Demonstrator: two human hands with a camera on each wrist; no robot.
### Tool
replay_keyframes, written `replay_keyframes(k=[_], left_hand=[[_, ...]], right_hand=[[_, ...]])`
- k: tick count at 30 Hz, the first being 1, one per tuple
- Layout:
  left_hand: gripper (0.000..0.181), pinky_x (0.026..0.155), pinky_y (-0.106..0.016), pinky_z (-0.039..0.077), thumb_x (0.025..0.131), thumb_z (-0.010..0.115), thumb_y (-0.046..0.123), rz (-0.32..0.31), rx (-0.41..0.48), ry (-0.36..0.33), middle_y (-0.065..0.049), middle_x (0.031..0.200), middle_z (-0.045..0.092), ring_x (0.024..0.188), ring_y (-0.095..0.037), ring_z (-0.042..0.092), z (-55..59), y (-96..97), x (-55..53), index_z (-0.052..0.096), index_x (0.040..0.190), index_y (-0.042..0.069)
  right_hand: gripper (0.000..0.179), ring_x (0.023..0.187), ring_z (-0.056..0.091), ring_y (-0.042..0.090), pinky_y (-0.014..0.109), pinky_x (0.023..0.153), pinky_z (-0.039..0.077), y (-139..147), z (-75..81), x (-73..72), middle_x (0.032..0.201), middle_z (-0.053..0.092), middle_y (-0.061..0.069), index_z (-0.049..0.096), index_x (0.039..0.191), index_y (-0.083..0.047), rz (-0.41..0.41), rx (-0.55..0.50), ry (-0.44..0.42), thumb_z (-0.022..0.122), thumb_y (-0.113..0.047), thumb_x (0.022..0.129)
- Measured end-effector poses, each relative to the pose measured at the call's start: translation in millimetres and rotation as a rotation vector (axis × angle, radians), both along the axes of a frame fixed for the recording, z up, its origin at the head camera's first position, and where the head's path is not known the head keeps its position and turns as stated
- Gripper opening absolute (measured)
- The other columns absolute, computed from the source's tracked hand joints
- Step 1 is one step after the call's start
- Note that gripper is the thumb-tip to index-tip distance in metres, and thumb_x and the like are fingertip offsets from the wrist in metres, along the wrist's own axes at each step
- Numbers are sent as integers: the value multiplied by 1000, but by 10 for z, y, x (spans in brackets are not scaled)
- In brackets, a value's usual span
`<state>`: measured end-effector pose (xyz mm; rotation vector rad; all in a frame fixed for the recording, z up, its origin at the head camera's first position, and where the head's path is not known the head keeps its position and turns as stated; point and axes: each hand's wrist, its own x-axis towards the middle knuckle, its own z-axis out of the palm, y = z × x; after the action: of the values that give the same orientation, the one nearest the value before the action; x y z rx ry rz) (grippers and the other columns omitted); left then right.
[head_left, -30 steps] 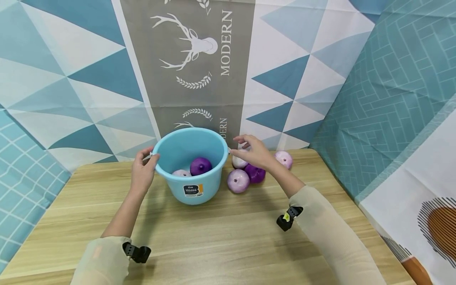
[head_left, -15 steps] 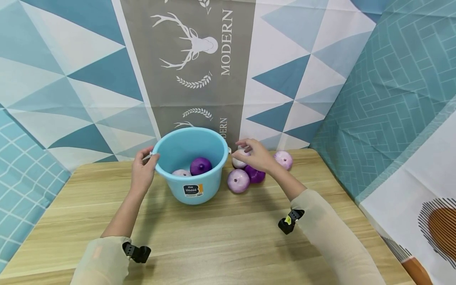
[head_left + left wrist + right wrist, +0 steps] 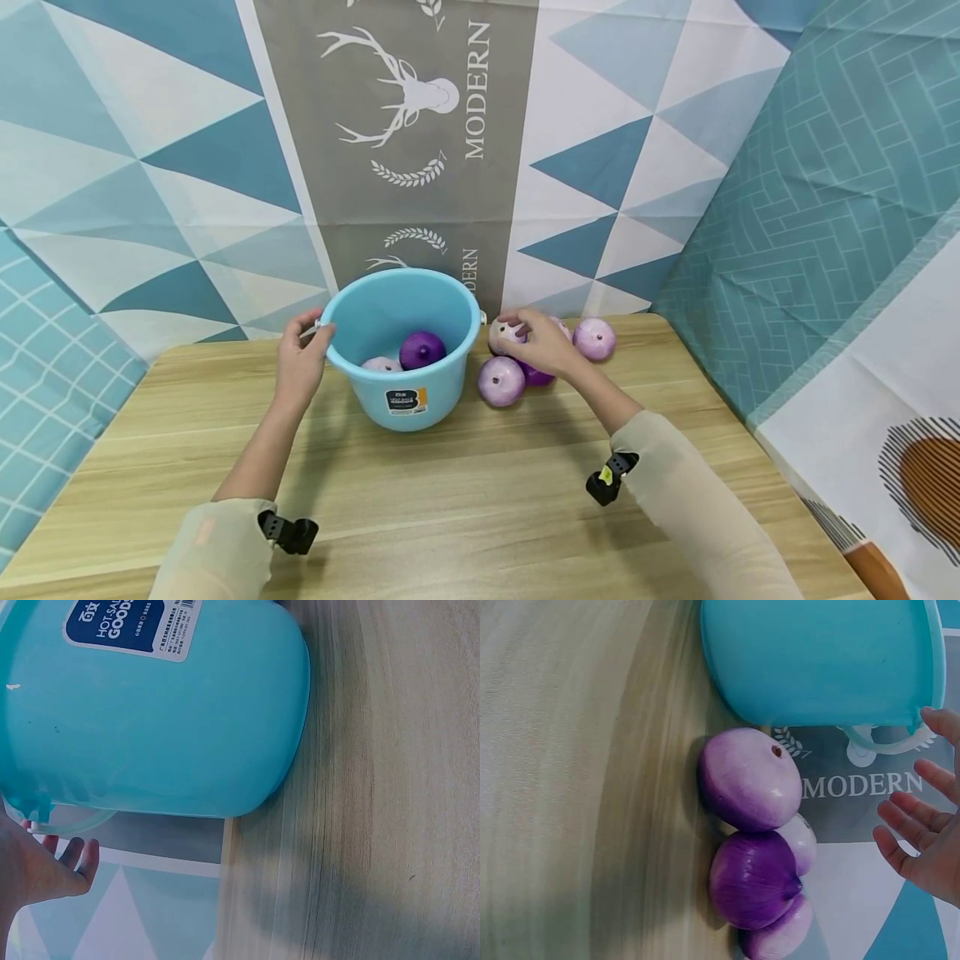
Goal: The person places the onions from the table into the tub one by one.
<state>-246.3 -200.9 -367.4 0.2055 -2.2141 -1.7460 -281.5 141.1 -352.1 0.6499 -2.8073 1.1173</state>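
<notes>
Left hand [image 3: 298,354] pinches rim of light-blue plastic bucket [image 3: 446,387]

The bucket stands upright on the pale wood-grain worktop [image 3: 450,508], a round dark-purple onion [image 3: 423,350] and a paler, partly hidden onion [image 3: 381,364] inside. The left hand's thumb and index finger grip where the white handle [image 3: 84,823] meets the rim. The right hand [image 3: 542,343], fingers loosely bent and spread, holds nothing and hangs apart from the bucket, over more onions. Of these, a round lilac onion [image 3: 502,381] lies just beside the bucket, against another dark-purple onion [image 3: 754,881].
</notes>
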Motion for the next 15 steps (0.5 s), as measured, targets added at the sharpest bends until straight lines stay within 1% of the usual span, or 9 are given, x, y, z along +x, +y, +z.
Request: replay_keyframes(k=[4,7,11,15], left_hand=[[50,79,-14,41,94,47,32,0,0,4,-8,141,42,124,-22,46,0,-1,-1,41,138,8],[50,79,-13,42,94,47,32,1,3,5,-8,141,42,123,-22,46,2,-1,0,42,138,9],[50,78,-14,41,94,47,32,-1,3,1,-8,142,41,124,-23,45,3,-4,4,41,138,9],[50,79,-14,41,94,47,33,-5,3,1,-9,142,41,126,-24,45,-1,-7,-3,41,138,8]], right_hand=[[48,103,60,27,42,88,49,3,-77,-7,122,60,14,58,123,-9,8,-18,-16,66,-36,84],[50,103,60,30,45,89,49,2,-118,-7,123,59,18,57,123,-5,23,-44,-23,67,-33,83],[51,105,60,34,49,92,47,0,-166,3,125,57,19,56,123,-3,34,-75,-38,69,-31,83],[51,107,59,37,50,94,46,-7,-224,10,124,58,17,57,122,-2,37,-86,-48,70,-30,82]])
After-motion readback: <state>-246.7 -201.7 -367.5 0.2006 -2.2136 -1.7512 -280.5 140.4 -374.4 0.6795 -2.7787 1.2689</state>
